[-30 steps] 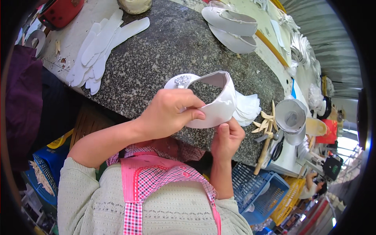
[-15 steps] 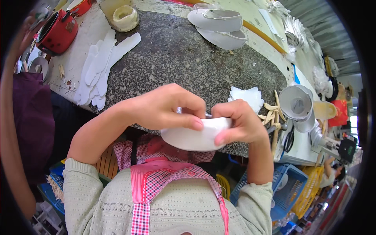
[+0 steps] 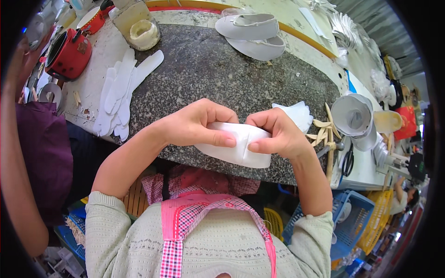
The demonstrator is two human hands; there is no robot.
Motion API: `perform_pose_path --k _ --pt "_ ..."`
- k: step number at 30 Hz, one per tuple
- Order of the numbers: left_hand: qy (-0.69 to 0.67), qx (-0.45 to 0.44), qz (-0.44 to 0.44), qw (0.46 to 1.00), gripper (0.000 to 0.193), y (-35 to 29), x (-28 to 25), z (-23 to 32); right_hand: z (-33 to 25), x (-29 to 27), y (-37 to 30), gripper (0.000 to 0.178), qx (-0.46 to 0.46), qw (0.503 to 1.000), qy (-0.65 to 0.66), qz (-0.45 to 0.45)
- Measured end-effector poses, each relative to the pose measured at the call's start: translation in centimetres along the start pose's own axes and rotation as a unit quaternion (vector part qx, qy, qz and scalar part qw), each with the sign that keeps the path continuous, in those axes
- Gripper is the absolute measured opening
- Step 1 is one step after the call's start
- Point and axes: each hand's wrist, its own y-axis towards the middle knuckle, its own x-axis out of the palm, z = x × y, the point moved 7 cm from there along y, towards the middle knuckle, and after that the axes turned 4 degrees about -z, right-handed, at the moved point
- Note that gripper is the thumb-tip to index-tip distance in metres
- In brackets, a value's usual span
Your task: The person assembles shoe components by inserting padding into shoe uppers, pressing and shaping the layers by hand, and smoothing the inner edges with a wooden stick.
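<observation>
A white shoe (image 3: pixel 238 155) is held between both hands, above the near edge of the dark speckled stone slab (image 3: pixel 204 60). My left hand (image 3: pixel 199 124) grips its left part, thumb pressed on the white side and fingers curled over the top edge. Closed on the right part is my right hand (image 3: pixel 276 132), its thumb close to a seam in the side. The shoe's inside and my fingertips are hidden. Behind my right hand lie several white pointed pieces (image 3: pixel 299 116). A pair of pale shoes (image 3: pixel 252 34) rests at the slab's far edge.
White insole-shaped pieces (image 3: pixel 121 92) lie at the left, near a red pot (image 3: pixel 69 53) and a crusted glue container (image 3: pixel 144 34). To the right are a hammer (image 3: pixel 330 153), wooden strips (image 3: pixel 324 125), grey rolls (image 3: pixel 352 116) and black scissors (image 3: pixel 347 162). Another person's arm (image 3: pixel 21 185) is at far left.
The shoe has turned so that its side with the seam shows more. Both hands have shifted their grip, and my right thumb now presses beside the seam. The view has shifted slightly.
</observation>
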Motion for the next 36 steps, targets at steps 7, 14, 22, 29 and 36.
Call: perform_pose_path --k 7,14,22,29,36 --pt "0.201 -0.052 0.011 0.978 0.026 0.8 0.9 3.2 -2.4 -0.5 -1.1 0.019 -0.036 0.984 -0.160 0.074" --pt "-0.136 0.024 -0.051 0.989 0.029 1.0 3.8 2.2 -2.5 0.0 -0.8 0.037 -0.055 0.994 0.088 -0.030" --pt "-0.206 0.064 0.022 0.976 0.034 2.2 2.9 0.9 -0.4 -1.8 0.0 0.035 -0.087 0.981 0.173 -0.015" --pt "-0.177 0.054 0.027 0.982 0.036 2.3 2.4 0.2 0.2 -2.5 0.1 0.030 -0.115 0.979 0.170 0.002" --pt "-0.267 0.169 0.048 0.948 0.038 2.0 1.9 1.7 0.5 -8.1 -7.5 0.008 -0.381 0.742 -0.064 0.548"
